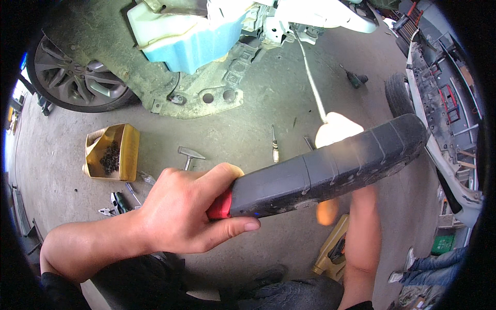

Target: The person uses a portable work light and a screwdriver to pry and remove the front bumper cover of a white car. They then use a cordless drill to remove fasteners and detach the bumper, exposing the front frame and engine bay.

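Note:
Across the middle, my left hand point(188, 206) is closed round the red-banded end of a long black bar-shaped work light point(330, 165). Its grooved back faces me and it slants up to the right. Behind it my right forearm point(364, 237) rises from the lower edge. My right hand point(338, 129) shows only in part above the light, washed out by glare. It seems closed on a long thin metal rod point(310, 72), which runs up to the car's exposed front. An orange rounded piece point(326, 212) shows blurred below the light; whether it belongs to the rod I cannot tell.
Ahead hang a blue-white fluid tank point(191, 46) and a dirty splash shield point(160, 93), beside a wheel point(77, 77). On the floor lie a cut-open yellow jug point(132, 155) of small fasteners, a hammer point(190, 153), a screwdriver point(275, 147) and pliers point(119, 203). Someone's legs point(439, 266) show right.

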`<state>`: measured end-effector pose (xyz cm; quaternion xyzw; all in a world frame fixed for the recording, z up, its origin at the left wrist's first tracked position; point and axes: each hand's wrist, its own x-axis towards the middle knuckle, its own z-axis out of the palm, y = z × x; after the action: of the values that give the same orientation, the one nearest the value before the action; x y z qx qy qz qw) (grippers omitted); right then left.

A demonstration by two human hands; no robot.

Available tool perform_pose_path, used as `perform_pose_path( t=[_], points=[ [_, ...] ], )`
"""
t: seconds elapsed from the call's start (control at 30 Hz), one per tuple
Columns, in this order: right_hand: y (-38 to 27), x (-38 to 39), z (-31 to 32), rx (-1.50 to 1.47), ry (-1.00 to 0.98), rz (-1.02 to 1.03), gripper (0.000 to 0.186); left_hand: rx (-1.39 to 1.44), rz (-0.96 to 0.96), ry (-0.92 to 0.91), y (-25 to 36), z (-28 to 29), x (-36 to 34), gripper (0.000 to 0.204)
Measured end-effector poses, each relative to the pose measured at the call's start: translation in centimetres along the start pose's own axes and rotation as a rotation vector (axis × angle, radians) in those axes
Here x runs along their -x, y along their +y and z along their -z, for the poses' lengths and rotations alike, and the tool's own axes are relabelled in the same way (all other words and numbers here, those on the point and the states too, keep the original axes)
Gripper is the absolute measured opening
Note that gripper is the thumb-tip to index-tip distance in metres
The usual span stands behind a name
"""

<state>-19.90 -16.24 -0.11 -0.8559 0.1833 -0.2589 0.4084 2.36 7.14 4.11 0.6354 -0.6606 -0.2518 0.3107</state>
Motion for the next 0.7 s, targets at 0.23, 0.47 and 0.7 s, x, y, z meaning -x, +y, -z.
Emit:
perform_pose_path(
  t=[0.23,0.47,0.7],
  points=[
    [4.0,-2.3,-7.6,0.706,-0.083,0.627,0.017,0.012,-0.008,0.001,0.4,-0.2,-0.3,0.058],
    [-0.1,-5.2,-6.3,0.798,0.027,0.541,0.015,-0.004,0.034,-0.005,-0.3,0.9,0.5,0.058],
    [-1.3,-7.0,-2.4,-0.757,0.174,-0.155,0.017,0.142,-0.082,0.156,-0.4,0.8,0.1,0.053]
  ],
)
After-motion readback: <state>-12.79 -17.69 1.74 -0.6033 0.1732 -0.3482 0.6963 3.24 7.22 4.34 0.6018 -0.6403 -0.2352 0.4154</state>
